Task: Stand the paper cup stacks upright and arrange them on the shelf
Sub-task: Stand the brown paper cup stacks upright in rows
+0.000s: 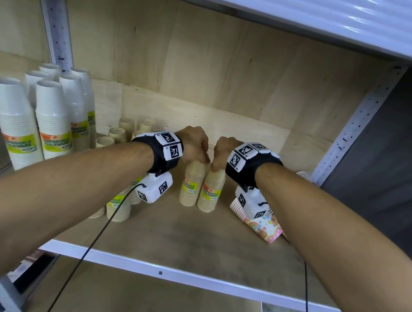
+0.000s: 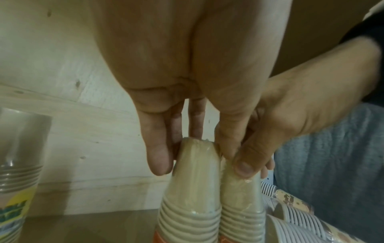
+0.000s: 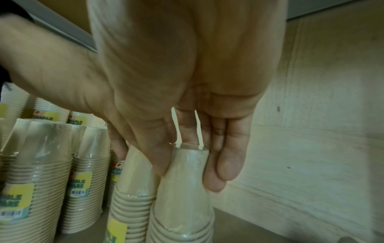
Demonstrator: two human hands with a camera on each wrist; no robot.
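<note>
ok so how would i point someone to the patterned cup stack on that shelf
Start at the wooden shelf and go to its right end, beside the perforated metal post. The patterned cup stack lies tipped there, under the right hand. It alone is pink with cartoon prints; the others are plain white or tan.

Hands (image 1: 196, 144) atop two upright cup stacks (image 1: 202, 188)

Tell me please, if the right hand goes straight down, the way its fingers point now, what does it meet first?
The right hand already grips the top of the right brown cup stack, so it would press into that stack at once. Below stands the shelf board. The stack touches its twin.
</note>
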